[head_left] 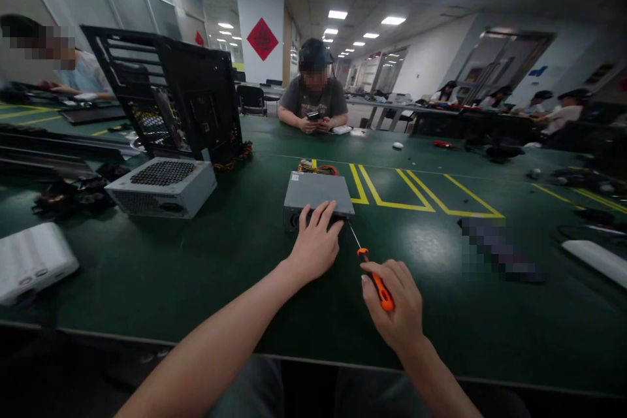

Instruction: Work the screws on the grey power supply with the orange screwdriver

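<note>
- Head view: grey metal box [317,191] sits on green table [196,274], wires [321,168] bunched at its far edge.
- Left hand [316,245]: fingers spread across the box's near edge.
- Right hand [399,297]: curled around orange-and-black screwdriver [363,253], tip at the box's near right corner; contact unclear.
- Second metal box [164,188]: to the left, beside black computer case [203,98].
- Beyond: seated person [313,95].

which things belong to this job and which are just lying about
In use:
gray metal box, under the left hand
orange screwdriver, in the right hand

Apparently just lying about:
perforated metal box
black computer case
white box at the left edge
</note>
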{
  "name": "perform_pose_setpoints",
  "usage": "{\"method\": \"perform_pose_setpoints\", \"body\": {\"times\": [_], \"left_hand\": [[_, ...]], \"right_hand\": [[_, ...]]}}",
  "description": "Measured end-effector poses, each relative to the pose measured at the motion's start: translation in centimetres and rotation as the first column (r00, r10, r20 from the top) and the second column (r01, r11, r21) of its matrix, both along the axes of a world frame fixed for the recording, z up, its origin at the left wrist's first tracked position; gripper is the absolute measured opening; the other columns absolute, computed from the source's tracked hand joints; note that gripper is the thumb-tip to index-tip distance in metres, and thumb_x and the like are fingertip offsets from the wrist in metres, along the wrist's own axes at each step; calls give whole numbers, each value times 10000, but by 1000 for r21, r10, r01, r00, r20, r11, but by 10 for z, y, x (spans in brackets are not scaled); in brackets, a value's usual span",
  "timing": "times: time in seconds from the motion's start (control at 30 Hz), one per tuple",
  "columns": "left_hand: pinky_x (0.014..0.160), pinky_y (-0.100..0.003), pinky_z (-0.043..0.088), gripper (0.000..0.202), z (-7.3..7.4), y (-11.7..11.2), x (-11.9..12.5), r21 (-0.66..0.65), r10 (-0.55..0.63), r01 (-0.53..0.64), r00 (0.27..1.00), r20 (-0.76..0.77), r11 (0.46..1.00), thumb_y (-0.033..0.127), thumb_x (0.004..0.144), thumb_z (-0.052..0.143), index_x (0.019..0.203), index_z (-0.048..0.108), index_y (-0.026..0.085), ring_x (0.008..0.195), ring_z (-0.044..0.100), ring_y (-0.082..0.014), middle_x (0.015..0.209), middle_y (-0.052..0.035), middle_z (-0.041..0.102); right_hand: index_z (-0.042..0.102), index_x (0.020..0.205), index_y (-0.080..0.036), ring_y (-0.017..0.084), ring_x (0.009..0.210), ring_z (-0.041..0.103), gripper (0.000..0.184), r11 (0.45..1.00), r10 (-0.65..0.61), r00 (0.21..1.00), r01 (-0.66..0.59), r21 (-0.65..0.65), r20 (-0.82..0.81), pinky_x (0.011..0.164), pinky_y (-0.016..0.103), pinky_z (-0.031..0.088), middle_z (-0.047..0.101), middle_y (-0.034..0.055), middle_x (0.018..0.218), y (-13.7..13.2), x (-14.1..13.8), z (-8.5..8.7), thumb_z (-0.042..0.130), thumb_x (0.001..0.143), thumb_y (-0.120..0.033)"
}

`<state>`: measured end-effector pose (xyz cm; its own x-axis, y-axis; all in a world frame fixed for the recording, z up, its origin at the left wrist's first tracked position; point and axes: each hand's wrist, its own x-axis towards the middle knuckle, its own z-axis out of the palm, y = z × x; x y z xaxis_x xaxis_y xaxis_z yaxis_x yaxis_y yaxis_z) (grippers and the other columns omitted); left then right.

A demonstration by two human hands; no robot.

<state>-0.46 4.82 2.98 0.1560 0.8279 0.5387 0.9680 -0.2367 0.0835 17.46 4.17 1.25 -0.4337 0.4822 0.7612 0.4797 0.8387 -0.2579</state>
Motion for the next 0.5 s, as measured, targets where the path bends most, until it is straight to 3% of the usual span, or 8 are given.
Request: {"method": "perform_pose_setpoints", "body": {"times": [0.33, 0.5], "left_hand": [[1073, -517, 90, 359, -8, 7, 9, -33, 37, -36, 998, 42, 999, 195, 812, 462, 1159, 551, 180, 1322, 209, -276, 1423, -115, 296], [1073, -520, 86, 365, -9, 7, 11, -38, 43, -41, 998, 47, 998, 164, 791, 464, 1140, 567, 192, 1323, 204, -272, 1423, -100, 294]], "right_hand": [[494, 1011, -179, 130, 661, 510, 232, 996, -62, 997, 59, -65, -46, 604, 274, 434, 569, 21, 803, 1, 1, -3, 523, 781, -191], [520, 950, -185, 135, 648, 478, 196, 998, -65, 998, 65, -21, -7, 599, 284, 421, 540, 13, 745, 0, 3, -2, 533, 754, -175]]}}
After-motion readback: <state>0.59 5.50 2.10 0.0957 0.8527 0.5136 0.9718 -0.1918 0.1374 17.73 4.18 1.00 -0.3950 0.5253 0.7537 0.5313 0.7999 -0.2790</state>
